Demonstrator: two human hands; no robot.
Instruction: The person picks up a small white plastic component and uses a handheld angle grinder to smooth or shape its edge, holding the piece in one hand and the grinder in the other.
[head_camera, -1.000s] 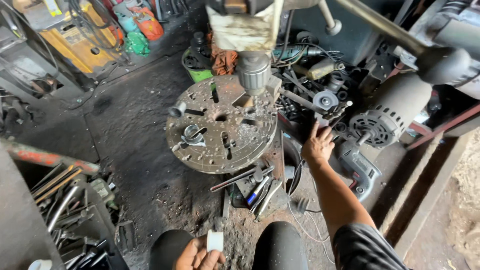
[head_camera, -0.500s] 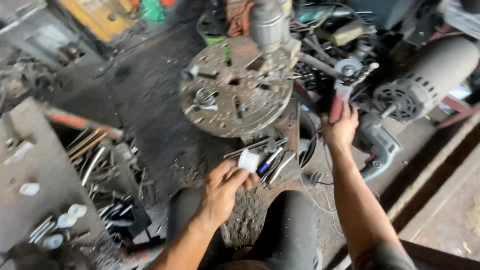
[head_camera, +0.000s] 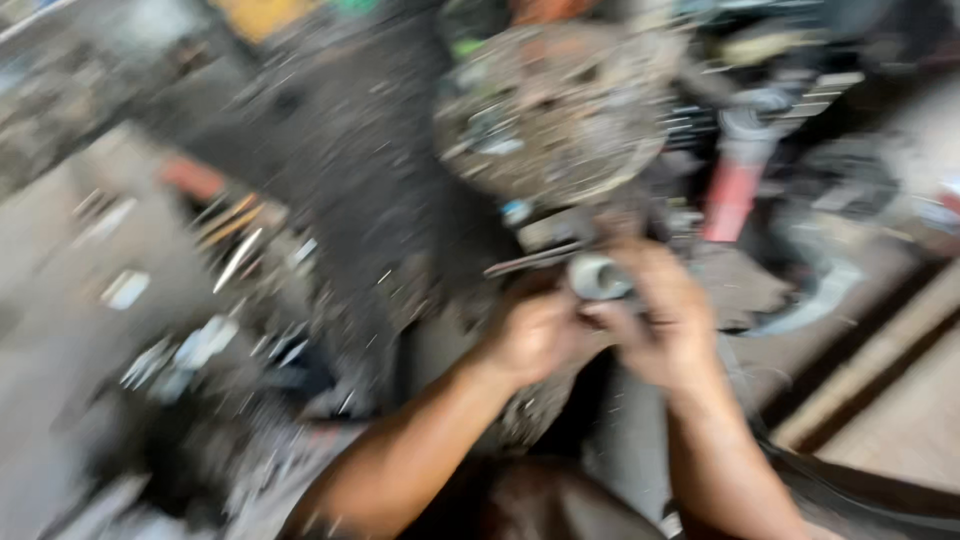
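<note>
The picture is heavily blurred by motion. My left hand (head_camera: 535, 330) and my right hand (head_camera: 665, 320) meet in front of me, both closed around a small pale grey cylindrical piece (head_camera: 598, 277). Just above the hands sits a round, rusty metal table (head_camera: 555, 110) of a drilling machine. A red-handled tool (head_camera: 733, 195) stands to the right of the hands, apart from them.
Dark, dirty floor (head_camera: 340, 170) stretches to the left. Loose metal rods and tools (head_camera: 235, 245) lie scattered at the left. A wooden beam (head_camera: 870, 370) runs along the right. My dark trouser knee (head_camera: 560, 505) shows at the bottom.
My right hand has left the red-handled tool and come down to the pale cylinder that my left hand carried up. The view has swung and blurred.
</note>
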